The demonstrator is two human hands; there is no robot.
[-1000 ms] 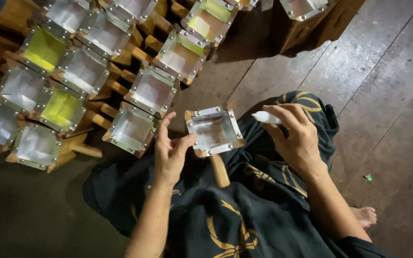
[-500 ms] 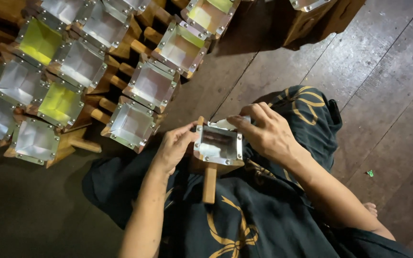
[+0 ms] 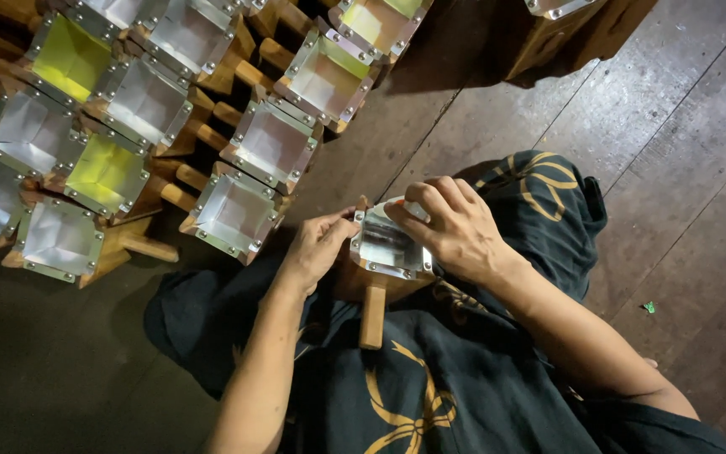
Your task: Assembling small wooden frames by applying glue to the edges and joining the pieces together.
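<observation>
Wood and shiny sheet metal make up the small square mould (image 3: 386, 248), which is held over the lap between the two hands, its wooden handle (image 3: 372, 315) pointing down toward the body. The left hand (image 3: 317, 248) is set against the mould's left edge, fingers curled narrowly on the rim. The right hand (image 3: 455, 227) is laid over the right and top edges, fingers bent across the corner; something white is partly seen beneath them, though what it is cannot be told. Compared with half a second earlier, the mould is seen slightly more upright and both hands are closed nearer around it. Many like moulds (image 3: 237, 214) are laid on the wooden floor (image 3: 682, 168) to the left.
</observation>
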